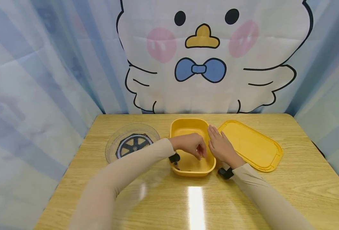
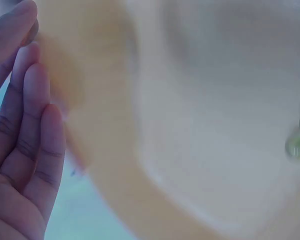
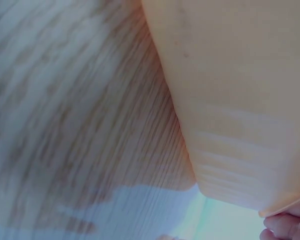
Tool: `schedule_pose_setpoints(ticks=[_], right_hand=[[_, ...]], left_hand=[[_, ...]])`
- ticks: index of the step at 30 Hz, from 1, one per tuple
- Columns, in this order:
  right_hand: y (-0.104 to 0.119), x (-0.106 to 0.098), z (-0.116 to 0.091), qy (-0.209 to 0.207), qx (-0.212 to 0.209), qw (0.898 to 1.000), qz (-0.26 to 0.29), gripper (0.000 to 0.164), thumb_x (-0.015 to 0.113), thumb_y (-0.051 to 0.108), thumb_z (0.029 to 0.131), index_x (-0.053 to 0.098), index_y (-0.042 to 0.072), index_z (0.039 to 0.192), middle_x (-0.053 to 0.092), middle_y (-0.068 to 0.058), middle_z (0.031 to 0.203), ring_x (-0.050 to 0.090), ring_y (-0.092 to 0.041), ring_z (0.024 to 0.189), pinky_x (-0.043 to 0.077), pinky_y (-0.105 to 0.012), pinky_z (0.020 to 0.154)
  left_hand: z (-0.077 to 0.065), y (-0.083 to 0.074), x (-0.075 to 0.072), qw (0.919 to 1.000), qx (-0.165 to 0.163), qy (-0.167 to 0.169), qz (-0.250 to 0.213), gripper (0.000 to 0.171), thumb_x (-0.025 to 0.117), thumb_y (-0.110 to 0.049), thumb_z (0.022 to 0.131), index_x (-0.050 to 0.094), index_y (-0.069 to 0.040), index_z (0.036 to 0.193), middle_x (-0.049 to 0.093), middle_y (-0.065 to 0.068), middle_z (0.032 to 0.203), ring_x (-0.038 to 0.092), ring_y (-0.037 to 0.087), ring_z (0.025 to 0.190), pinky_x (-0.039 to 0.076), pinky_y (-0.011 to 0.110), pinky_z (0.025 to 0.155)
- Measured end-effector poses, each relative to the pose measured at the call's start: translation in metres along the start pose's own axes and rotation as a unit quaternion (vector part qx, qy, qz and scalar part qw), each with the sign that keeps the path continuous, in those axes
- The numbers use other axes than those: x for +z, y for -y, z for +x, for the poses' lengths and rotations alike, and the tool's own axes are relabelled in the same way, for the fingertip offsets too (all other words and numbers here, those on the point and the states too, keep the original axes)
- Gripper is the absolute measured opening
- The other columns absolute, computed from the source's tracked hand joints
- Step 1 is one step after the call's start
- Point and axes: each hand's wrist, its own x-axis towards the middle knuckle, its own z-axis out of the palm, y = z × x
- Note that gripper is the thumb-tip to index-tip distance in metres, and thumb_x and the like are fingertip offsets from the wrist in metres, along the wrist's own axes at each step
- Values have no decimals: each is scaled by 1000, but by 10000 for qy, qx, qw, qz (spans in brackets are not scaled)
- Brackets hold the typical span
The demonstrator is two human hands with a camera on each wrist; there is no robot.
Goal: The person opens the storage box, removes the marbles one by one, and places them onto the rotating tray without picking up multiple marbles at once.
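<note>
Touching yellow box [image 1: 190,173], right hand [image 1: 221,146]

To the right of the fingers [image 1: 215,135], a yellow rectangular lid [image 1: 250,145] with rounded corners lies slantwise on the light wood-grain surface [image 1: 304,163]. Nearer than the fingers, a bright streak of reflected light [image 1: 196,207] shows on the surface. Beyond the fingers and off to both sides hangs a blue-and-white curtain [image 1: 22,83]. Its part straight behind them bears a large white cartoon bird [image 1: 229,92] with black oval eyes [image 1: 180,18], pink cheeks [image 1: 161,46], a yellow beak [image 1: 203,40] and a blue bow tie [image 1: 215,69].
</note>
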Motion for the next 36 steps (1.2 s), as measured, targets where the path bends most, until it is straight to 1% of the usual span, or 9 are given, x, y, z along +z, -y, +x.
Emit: schedule_pose_setpoints(ticks=[5, 8, 12, 14, 19, 23, 27, 32, 36], right_hand=[[0, 2, -1, -1, 42, 10000, -38, 57, 37, 17, 98, 20, -6, 147, 18, -21, 155, 19, -36, 144, 17, -56, 114], [0, 3, -1, 22, 41, 10000, -53, 56, 36, 18, 98, 20, -5, 147, 18, -21, 155, 19, -35, 144, 17, -56, 114], [0, 4, -2, 45, 1, 10000, -67, 56, 36, 18, 98, 19, -6, 147, 17, -21, 155, 18, -36, 144, 17, -56, 113], [0, 4, -2, 46, -16, 10000, -73, 56, 36, 18, 99, 19, -6, 147, 17, -22, 155, 18, -36, 144, 17, -56, 113], [0, 2, -3, 32, -30, 9999, -103, 56, 36, 18, 98, 20, -7, 146, 18, -22, 154, 19, -37, 143, 18, -57, 113], [1, 2, -2, 52, -16, 9999, -99, 57, 36, 17, 98, 20, -7, 146, 18, -22, 155, 19, -36, 143, 17, -56, 113], [1, 1, -1, 63, -5, 9999, -97, 57, 36, 17, 98, 19, -7, 146, 17, -22, 155, 19, -36, 144, 17, -56, 113], [3, 0, -1, 73, -31, 9999, -122, 57, 36, 17, 98, 20, -7, 146, 17, -23, 155, 19, -37, 143, 18, -56, 113], [5, -2, 0, 81, -63, 9999, -74, 57, 35, 17, 98, 19, -7, 146, 17, -23, 155, 19, -37, 143, 17, -56, 113]], left_hand=[[-23, -8, -17, 9994, -147, -269, 167, 10, 73, -12, 80, 74, -9, 89, 73, 1, 86, 62, 5, 74, 48, 13, 71], [-40, -9, -25, 9982, -299, -492, 149, 12, 72, -13, 80, 74, -8, 90, 72, 1, 88, 62, 7, 77, 51, 18, 75], [-66, -5, -33, 9944, -471, -922, 215, 12, 72, -17, 81, 74, -10, 91, 71, -1, 89, 60, 7, 79, 51, 20, 77], [-80, -1, -36, 9911, -546, -1182, 294, 11, 71, -18, 82, 74, -12, 91, 71, -2, 89, 60, 7, 79, 49, 17, 75], [-113, 15, -41, 9812, -861, -1727, 83, 13, 71, -16, 82, 74, -11, 93, 70, 1, 93, 62, 15, 85, 51, 25, 79], [-135, 33, -39, 9700, -1286, -2052, -212, 14, 70, -16, 83, 73, -12, 95, 68, 2, 96, 61, 18, 89, 52, 34, 83], [-151, 54, -32, 9577, -1673, -2327, -251, 14, 70, -15, 83, 74, -11, 96, 69, 3, 96, 62, 16, 87, 52, 34, 81], [-165, 78, -19, 9454, -1872, -2603, -582, 17, 70, -10, 82, 73, -3, 97, 72, 10, 98, 65, 19, 84, 54, 33, 77], [-170, 94, -6, 9312, -2054, -2852, -963, 17, 69, -6, 82, 72, 1, 97, 72, 14, 95, 66, 19, 78, 54, 29, 69]])
